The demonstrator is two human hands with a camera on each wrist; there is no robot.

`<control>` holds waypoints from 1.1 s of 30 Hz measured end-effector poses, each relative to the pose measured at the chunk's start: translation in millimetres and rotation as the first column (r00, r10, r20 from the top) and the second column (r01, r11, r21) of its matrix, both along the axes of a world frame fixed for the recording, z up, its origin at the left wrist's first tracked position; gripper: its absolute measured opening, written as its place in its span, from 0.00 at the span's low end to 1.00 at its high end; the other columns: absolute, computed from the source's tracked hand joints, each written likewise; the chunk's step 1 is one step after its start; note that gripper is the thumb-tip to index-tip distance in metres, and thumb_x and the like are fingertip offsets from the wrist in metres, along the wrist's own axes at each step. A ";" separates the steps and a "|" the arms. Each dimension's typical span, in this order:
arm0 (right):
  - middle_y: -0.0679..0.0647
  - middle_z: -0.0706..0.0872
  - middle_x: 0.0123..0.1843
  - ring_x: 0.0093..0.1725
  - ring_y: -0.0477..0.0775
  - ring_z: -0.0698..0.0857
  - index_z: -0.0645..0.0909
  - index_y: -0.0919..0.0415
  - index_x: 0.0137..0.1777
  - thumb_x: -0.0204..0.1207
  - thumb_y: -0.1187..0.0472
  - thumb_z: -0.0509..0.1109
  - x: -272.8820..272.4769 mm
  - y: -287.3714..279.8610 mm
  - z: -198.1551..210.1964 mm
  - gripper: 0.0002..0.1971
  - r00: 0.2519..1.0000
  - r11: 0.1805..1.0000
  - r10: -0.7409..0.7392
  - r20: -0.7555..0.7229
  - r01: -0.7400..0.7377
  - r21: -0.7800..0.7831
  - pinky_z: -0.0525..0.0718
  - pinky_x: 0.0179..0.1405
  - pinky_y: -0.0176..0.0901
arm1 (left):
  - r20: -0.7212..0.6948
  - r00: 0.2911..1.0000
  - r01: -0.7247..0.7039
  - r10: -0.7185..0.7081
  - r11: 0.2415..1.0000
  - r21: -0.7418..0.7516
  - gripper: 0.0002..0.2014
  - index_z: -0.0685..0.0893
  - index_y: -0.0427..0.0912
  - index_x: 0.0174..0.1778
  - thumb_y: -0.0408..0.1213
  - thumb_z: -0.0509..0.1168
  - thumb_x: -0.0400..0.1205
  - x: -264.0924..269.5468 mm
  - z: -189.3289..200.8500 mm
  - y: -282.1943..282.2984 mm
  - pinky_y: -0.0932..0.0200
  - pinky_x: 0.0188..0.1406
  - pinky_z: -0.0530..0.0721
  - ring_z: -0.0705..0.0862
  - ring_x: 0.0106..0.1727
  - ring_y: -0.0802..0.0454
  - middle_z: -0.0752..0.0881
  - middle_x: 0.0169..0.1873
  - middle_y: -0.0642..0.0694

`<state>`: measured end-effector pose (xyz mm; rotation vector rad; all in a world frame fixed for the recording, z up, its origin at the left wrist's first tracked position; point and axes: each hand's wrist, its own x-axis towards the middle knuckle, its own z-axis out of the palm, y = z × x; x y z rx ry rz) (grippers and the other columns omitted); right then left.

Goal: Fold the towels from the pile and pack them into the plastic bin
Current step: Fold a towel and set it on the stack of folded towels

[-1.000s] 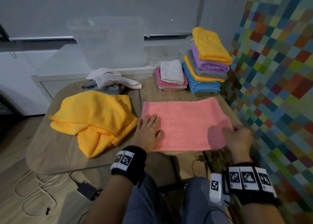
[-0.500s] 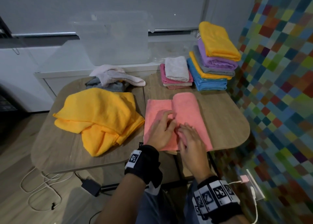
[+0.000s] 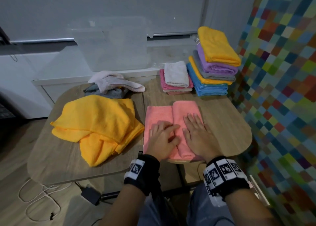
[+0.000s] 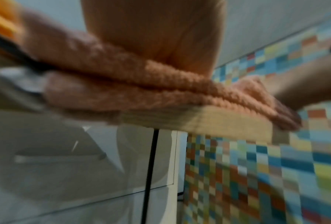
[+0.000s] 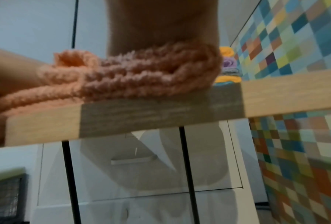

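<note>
The salmon-pink towel (image 3: 171,123) lies part-folded at the near edge of the right counter (image 3: 222,123), its right third turned over the middle. The right hand (image 3: 196,137) presses flat on that flap, grip released; the left hand (image 3: 162,138) rests beside it with fingers loosely bent, clasping nothing. Risk 1: the near hem overhangs the counter edge and could drag the fold off when pressure lifts. Risk 2: the thick flap may spring open. The clear plastic bin (image 3: 111,43) stands well apart behind, apparently holding no towels.
</note>
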<state>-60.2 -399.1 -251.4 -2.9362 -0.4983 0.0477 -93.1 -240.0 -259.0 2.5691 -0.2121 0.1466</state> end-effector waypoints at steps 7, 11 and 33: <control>0.57 0.61 0.81 0.78 0.59 0.63 0.55 0.54 0.82 0.83 0.47 0.53 -7.5 -3.2 8.6 0.29 0.973 0.933 -0.227 0.040 0.205 0.297 0.64 0.76 0.56 | -0.083 0.996 0.068 -0.044 0.948 0.311 0.41 0.42 0.59 0.81 0.72 0.29 0.72 -20.5 -6.3 2.5 0.48 0.77 0.29 0.41 0.83 0.52 0.46 0.83 0.55; 0.56 0.80 0.49 0.51 0.56 0.81 0.74 0.64 0.63 0.76 0.51 0.69 -26.2 -8.3 22.7 0.21 0.855 0.621 -0.462 -0.236 0.502 0.602 0.74 0.45 0.44 | -0.117 0.993 0.072 -0.035 0.942 0.327 0.40 0.39 0.56 0.81 0.70 0.26 0.74 -21.4 -0.9 -8.1 0.46 0.76 0.26 0.38 0.83 0.50 0.43 0.83 0.53; 0.45 0.86 0.55 0.51 0.45 0.83 0.82 0.55 0.61 0.83 0.57 0.61 -44.5 47.5 72.3 0.12 0.999 0.782 -0.049 -0.016 0.048 0.622 0.80 0.49 0.35 | -0.515 0.845 -0.478 -0.142 0.231 -0.847 0.18 0.80 0.32 0.61 0.43 0.57 0.85 29.0 40.2 9.7 0.59 0.35 0.86 0.87 0.34 0.53 0.89 0.35 0.44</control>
